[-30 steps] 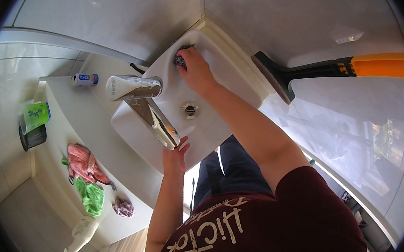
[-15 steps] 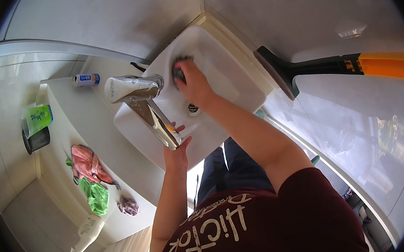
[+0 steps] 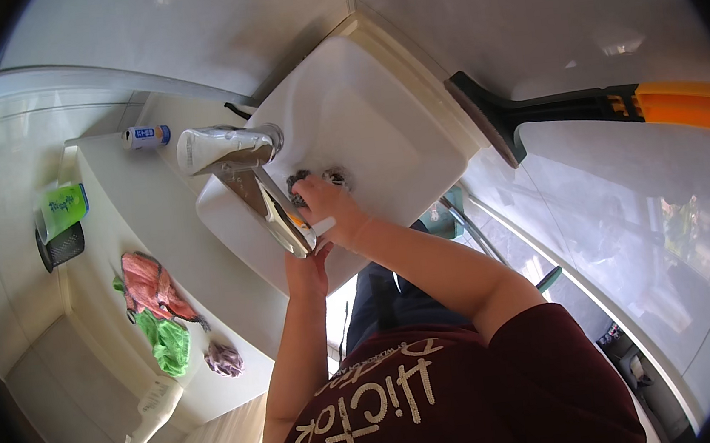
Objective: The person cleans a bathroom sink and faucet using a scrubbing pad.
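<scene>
My right hand (image 3: 335, 210) reaches low into the white washbasin (image 3: 381, 133), its fingers closed on a dark grey steel wool scrubber (image 3: 297, 184). The scrubber is beside the metal drain (image 3: 335, 178), between it and the chrome faucet (image 3: 261, 205). A short whitish streak, apparently water (image 3: 324, 226), shows at the spout's tip, over my right wrist. Below the spout is my left hand (image 3: 309, 274), close to the right wrist at the basin's near side. The faucet and right wrist hide most of its fingers.
Left on the counter (image 3: 175, 213) are a can (image 3: 146, 137), a reddish cloth (image 3: 152, 284), a green cloth (image 3: 164, 342) and a crumpled purplish cloth (image 3: 224, 360). A green packet (image 3: 63, 208) stands in a black mesh holder (image 3: 63, 247). A black-and-orange squeegee (image 3: 566, 107) juts in at right.
My right hand has moved with the scrubber from the far part of the basin toward me, down beside the drain. A whitish streak now shows at the spout. The left hand's fingers have become hidden.
</scene>
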Demonstrator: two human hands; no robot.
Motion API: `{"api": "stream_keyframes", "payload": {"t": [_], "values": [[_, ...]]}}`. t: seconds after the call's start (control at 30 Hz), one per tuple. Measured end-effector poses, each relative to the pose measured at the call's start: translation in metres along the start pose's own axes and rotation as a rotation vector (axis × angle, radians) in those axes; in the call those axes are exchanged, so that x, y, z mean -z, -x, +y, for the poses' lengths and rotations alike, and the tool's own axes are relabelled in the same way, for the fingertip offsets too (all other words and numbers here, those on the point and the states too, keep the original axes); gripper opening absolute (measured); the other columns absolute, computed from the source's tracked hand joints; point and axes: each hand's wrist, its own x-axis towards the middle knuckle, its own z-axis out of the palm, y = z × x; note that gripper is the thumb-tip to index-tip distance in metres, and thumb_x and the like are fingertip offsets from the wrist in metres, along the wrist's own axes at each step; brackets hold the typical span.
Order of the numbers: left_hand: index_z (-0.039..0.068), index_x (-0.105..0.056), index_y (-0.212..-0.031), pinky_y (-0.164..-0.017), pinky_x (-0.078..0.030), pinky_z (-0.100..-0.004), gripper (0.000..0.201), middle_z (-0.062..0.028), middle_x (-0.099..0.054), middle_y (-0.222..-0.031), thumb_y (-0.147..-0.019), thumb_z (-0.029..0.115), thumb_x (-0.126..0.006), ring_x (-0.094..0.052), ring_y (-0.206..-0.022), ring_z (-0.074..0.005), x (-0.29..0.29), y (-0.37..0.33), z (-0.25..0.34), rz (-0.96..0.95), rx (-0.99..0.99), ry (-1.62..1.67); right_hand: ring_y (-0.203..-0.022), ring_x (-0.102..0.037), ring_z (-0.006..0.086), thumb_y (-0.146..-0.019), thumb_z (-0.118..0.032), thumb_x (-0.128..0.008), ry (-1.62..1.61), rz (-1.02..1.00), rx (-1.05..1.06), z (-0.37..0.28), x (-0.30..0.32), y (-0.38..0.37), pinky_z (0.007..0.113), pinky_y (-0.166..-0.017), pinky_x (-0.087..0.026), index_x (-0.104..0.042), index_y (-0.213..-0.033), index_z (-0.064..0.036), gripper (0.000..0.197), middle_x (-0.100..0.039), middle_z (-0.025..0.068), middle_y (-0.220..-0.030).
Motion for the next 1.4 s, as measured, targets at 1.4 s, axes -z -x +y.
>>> {"api": "stream_keyframes", "payload": {"t": [1.4], "values": [[0.001, -0.050, -0.126, -0.096, -0.042, -0.0320, 0.032, -0.0148, -0.056, -0.119, -0.096, 0.012, -0.049, -0.054, -0.110, -0.0222, 0.034, 0.040, -0.033, 0.180, -0.452, -0.343, -0.079, -0.059, 0.0294, -0.074, -0.012, -0.057, 0.902, -0.370, 0.226, 0.007, 0.095, 0.066, 0.041, -0.076, -0.047, -0.064, -0.072, -0.0062, 0.010, -0.062, 0.0132, -0.079]]}}
